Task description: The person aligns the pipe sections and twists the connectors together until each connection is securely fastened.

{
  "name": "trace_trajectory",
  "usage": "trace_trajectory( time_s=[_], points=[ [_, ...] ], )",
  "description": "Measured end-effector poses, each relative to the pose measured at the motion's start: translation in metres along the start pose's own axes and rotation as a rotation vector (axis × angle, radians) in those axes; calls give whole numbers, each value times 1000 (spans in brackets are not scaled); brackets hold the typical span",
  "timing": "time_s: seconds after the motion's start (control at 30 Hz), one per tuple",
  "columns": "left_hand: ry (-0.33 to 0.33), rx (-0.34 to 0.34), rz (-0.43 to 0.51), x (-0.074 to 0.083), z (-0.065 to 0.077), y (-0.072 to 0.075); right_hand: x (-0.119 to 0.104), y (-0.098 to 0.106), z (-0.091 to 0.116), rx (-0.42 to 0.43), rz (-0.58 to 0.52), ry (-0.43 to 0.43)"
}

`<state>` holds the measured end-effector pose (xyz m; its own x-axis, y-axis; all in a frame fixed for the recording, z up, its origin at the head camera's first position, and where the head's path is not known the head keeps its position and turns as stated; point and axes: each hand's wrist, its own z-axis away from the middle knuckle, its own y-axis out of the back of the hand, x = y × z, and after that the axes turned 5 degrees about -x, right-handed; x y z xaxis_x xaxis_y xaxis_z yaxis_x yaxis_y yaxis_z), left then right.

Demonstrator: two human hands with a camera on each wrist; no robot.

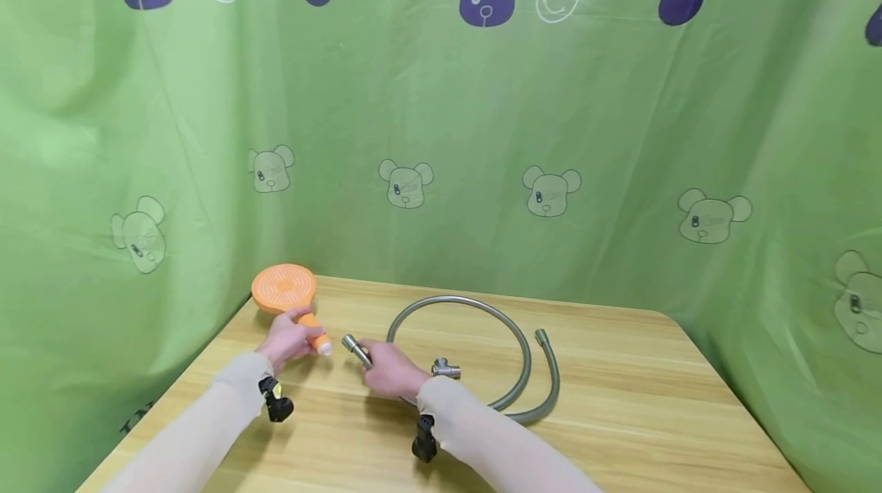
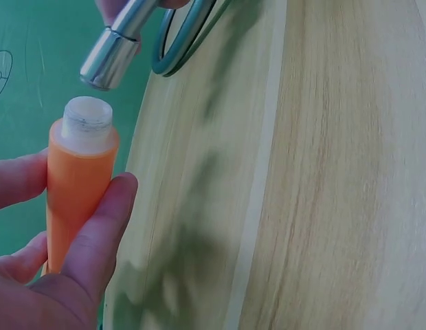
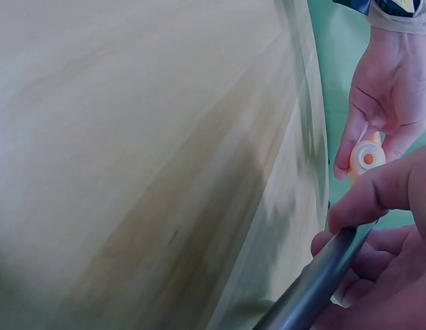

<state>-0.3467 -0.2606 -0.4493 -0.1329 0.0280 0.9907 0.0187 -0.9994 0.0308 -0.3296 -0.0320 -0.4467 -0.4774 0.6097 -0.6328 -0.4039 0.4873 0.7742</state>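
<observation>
My left hand (image 1: pixel 289 337) grips the handle of an orange shower head (image 1: pixel 284 286), its round spray face turned up. In the left wrist view the handle (image 2: pixel 81 185) ends in a pale threaded tip (image 2: pixel 88 120), with thumb and fingers on either side. My right hand (image 1: pixel 391 369) holds a grey metal shower hose (image 1: pixel 521 355) just behind its end fitting (image 2: pixel 106 58). That fitting points at the threaded tip, with a small gap between them. In the right wrist view, fingers curl round the hose (image 3: pixel 316 282), and the tip's round opening faces the camera.
The hose loops across the wooden table (image 1: pixel 620 401), its other end fitting (image 1: pixel 541 337) lying at the right. A small chrome tee valve (image 1: pixel 445 369) sits inside the loop, beside my right wrist. A green curtain (image 1: pixel 441 95) hangs around the back and sides.
</observation>
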Motion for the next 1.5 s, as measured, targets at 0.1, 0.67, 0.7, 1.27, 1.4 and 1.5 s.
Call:
trace_trajectory(
  time_s=[0.1, 0.67, 0.7, 1.27, 1.4, 1.5],
  points=[
    [-15, 12, -20, 1, -1, -2, -1, 0, -2, 25, -13, -9],
    [-75, 62, -22, 1, -4, -12, -3, -5, -14, 134, -92, -54],
    [-76, 62, -23, 1, -5, -12, -3, -6, -15, 135, -99, -60],
    [-89, 78, -36, 2, -3, -8, -10, -8, -20, 169, -192, -75],
    [-89, 85, -49, 1, -2, -7, -10, -9, -23, 197, -179, -109],
    [-88, 84, -50, 1, -2, -8, -9, -10, -25, 204, -177, -114]
  ],
)
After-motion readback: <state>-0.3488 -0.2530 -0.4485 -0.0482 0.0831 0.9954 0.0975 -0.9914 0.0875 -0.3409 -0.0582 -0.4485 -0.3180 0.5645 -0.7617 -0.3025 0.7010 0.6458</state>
